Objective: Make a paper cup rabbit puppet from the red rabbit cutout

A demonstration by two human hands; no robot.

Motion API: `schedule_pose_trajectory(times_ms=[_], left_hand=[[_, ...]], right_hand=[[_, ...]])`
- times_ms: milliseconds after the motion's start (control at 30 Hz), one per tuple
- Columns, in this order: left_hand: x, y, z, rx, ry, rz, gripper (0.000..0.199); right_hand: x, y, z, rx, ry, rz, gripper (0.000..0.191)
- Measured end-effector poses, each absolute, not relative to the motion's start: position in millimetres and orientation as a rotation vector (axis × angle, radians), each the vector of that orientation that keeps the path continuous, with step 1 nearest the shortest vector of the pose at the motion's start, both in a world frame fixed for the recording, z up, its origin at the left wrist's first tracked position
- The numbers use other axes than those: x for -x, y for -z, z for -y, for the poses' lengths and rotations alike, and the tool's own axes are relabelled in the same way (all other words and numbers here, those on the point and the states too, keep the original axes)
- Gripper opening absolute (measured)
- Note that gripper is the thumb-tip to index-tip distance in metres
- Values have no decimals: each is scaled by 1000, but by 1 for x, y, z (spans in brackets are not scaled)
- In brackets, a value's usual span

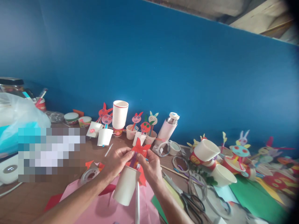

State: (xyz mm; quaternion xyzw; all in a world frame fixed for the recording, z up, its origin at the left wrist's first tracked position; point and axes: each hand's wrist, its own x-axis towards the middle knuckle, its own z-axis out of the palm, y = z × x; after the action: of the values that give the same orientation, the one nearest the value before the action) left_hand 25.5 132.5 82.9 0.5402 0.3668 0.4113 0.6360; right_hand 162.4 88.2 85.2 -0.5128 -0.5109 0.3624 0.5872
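Note:
Between my hands is a red paper cutout with pointed ears, like an animal head. My left hand is closed, pinching its left side. My right hand pinches the right side, fingers closed too. A purple strip runs from the cutout down to a white paper cup, which hangs tilted beneath my hands. More red paper shows behind the cup. Below lies a pink paper sheet. A roll of clear tape sits left of my left wrist.
Finished cup puppets stand along the blue wall, by stacked paper cups and a white thermos. Black-handled scissors, tape rolls and green paper lie to the right. A plastic bag is at left.

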Motion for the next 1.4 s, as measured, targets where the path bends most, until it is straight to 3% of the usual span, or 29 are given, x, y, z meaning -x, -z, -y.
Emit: schedule_pose_trajectory(times_ms=[467, 800, 1033, 1267, 1400], left_hand=[[-26, -92, -127, -1223, -1047, -919, 26], [-28, -84, -131, -1142, -969, -803, 34], [-24, -79, -135, -1159, -914, -777, 27], [-25, -85, -131, -1202, -973, -814, 25], [-25, -87, -129, -1291, -1010, -866, 23]], right_hand=[[-160, -86, -88, 1232, -839, 1225, 22], [-162, -89, -89, 1258, -796, 1226, 17], [-162, -84, -89, 1226, -839, 1221, 18], [-162, -88, -86, 1118, -888, 1196, 33], [-161, -85, -86, 1103, -931, 1171, 29]])
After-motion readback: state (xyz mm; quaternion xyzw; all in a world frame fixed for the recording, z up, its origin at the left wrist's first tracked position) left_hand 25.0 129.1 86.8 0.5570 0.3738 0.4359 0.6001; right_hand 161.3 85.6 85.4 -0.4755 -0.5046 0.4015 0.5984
